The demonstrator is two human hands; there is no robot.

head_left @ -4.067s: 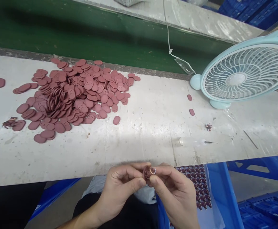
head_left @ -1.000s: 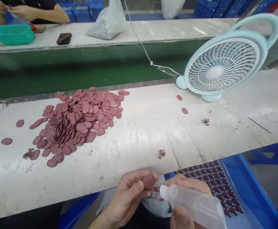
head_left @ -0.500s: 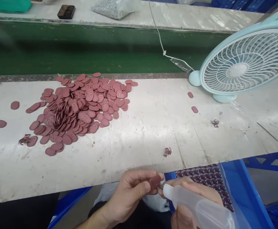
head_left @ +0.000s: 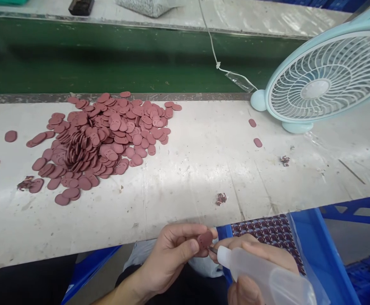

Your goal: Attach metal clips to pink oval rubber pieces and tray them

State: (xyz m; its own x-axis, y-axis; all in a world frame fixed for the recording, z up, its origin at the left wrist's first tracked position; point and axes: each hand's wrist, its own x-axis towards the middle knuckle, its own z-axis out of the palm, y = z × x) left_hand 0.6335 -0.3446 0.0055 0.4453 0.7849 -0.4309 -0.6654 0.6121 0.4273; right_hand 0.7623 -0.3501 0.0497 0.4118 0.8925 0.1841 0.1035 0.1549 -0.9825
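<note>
The left hand [head_left: 169,258] pinches a small maroon disc [head_left: 205,239] by its rim between thumb and fingertips, held in the air just below the front edge of the bench [head_left: 188,169]. The right hand [head_left: 251,271] is wrapped tight around a clear squeeze bottle [head_left: 267,277], whose fine needle tip touches the disc's lower edge. The disc looks thin, light and slightly flexible, probably rubbery, so an edge pinch suits it and leaves the face free; a hard squeeze could bend it. The bottle is soft-walled and would likely dispense under light pressure, so it is best held mid-body. A heap of like discs [head_left: 102,140] lies to the left on the bench, a scrap [head_left: 221,198] near the front edge, a pale blue fan [head_left: 321,80] to the right, and a blue bin [head_left: 315,250] of patterned sheets under the right hand. Against half a second ago, hands, disc and bottle keep the same pose; only the view has shifted slightly, with the heap a little higher in frame.
</note>
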